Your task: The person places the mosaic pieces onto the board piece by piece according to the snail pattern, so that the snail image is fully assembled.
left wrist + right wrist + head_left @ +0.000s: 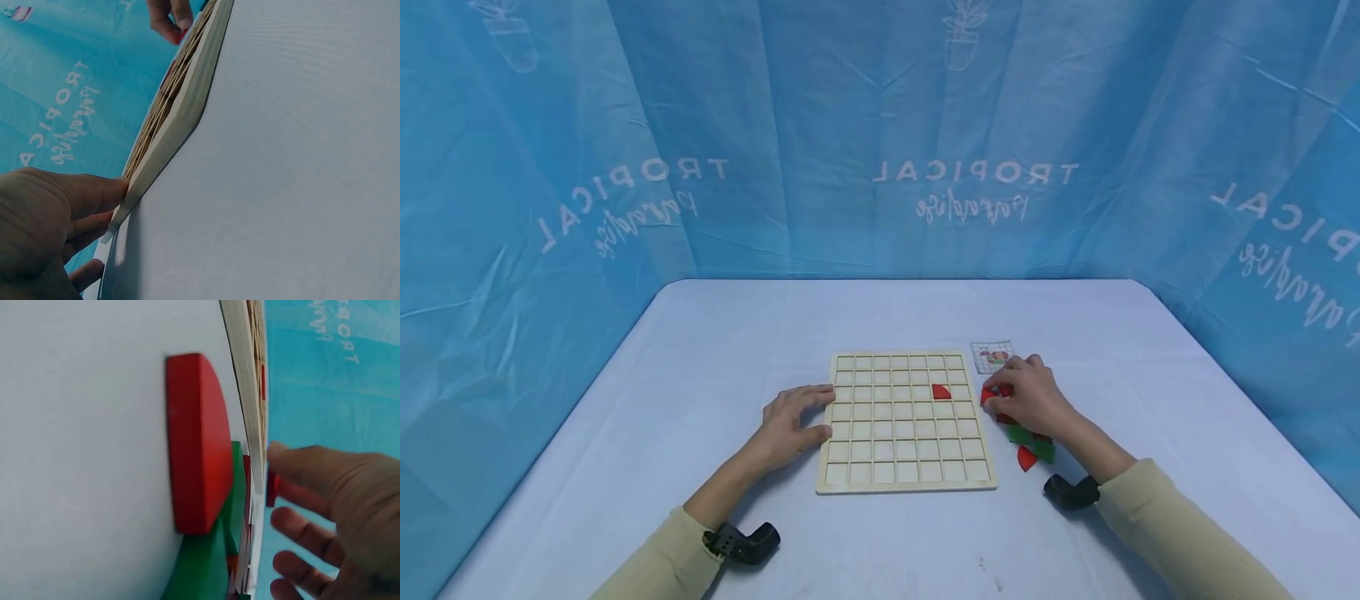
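Observation:
A pale wooden grid board (902,492) lies on the table with one red quarter-round piece (941,392) in a cell toward its upper right. My left hand (786,429) rests at the board's left edge, thumb and fingertips spread along the rim; the left wrist view has the thumb touching the board's side. Just off the board's right side, my right hand (1030,396) pinches a red piece (272,487) between thumb and index finger. Beneath and beside this hand lies a loose pile of red and green pieces, partly hidden by it, including a green piece (1043,450).
A small printed card (989,357) with a gridded picture lies beyond the right hand, close to the board's upper right corner. Nearest me in the pile is a red quarter-round piece (1027,458). Blue printed curtain (880,225) surrounds the white table (715,333).

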Tool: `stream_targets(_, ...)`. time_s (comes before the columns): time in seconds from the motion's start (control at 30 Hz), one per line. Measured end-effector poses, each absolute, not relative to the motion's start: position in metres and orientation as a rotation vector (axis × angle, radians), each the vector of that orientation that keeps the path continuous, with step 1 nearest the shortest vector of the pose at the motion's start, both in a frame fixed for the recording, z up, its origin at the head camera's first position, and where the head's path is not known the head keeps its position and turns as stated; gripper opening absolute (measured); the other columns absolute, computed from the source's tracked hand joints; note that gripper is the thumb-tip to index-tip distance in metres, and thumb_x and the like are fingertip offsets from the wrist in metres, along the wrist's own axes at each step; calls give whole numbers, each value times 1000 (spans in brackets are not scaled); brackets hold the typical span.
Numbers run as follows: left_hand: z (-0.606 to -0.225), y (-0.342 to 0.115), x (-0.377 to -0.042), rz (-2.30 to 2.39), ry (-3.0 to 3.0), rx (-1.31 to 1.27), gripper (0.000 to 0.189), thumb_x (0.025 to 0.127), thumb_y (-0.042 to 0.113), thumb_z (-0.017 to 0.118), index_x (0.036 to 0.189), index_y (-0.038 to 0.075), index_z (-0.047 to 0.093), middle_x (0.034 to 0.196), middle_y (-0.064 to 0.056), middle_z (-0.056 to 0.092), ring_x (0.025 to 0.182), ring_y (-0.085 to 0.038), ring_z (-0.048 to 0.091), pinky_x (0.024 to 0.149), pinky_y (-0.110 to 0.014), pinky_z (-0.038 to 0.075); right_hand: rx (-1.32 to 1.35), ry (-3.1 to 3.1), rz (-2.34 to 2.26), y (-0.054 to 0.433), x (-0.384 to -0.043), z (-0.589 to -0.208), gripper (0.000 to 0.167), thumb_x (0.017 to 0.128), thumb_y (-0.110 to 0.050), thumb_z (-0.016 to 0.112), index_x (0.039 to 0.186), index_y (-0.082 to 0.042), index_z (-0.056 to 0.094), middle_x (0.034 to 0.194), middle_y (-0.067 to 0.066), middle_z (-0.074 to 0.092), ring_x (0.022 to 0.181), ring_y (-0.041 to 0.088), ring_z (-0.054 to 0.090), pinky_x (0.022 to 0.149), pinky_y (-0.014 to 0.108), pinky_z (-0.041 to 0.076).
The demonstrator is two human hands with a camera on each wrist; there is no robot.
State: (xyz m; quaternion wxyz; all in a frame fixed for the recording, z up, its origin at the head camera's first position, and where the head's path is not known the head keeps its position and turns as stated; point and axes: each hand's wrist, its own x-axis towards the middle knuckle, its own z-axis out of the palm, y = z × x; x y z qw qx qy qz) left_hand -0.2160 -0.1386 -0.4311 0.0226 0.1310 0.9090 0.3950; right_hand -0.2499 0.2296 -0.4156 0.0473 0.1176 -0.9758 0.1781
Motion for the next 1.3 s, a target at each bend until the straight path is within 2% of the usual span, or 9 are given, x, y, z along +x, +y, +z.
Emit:
stream_targets(0.17, -431, -138, -217, 1222, 2820, 409, 49, 82, 15, 67, 130, 7, 56, 144, -7, 46, 139, -33, 25, 113, -57, 6, 397, -2965, 682, 221, -246, -409, 29, 75, -29, 78, 102, -20, 73, 112, 5, 60, 104, 23, 39, 73, 33, 38)
stream_targets(0.37, -431, -138, -216, 1239, 2809, 421, 50, 82, 15, 67, 130, 7, 56, 145, -8, 46, 139, -34, 25, 113, -58, 6, 546, -2928, 706, 203, -244, -408, 26, 75, -28, 79, 100, -21, 74, 106, 3, 62, 109, 23, 41, 87, 44, 40)
stream_targets(0.67, -431, -138, -216, 1225, 2822, 417, 49, 82, 15, 66, 130, 7, 56, 144, -7, 46, 139, -34, 25, 113, -58, 7, 668, -2936, 664, 183, -247, -411, 26, 76, -29, 78, 101, -24, 74, 101, -3, 62, 98, 17, 43, 76, 31, 37)
stream_targets(0.87, -430, -138, -215, 1230, 2825, 418, 50, 82, 14, 66, 130, 8, 56, 144, -7, 46, 139, -34, 25, 113, -58, 7, 703, -2920, 628, 181, -247, -413, 25, 77, -29, 77, 101, -23, 74, 98, -3, 61, 92, 15, 43, 75, 30, 34)
stream_targets(1.3, -428, -137, -215, 1234, 2808, 414, 50, 83, 15, 66, 131, 6, 54, 145, -8, 45, 140, -34, 23, 113, -59, 3, 685, -2929, 627, 183, -246, -413, 26, 76, -28, 77, 101, -25, 74, 101, -2, 62, 98, 18, 44, 79, 34, 37)
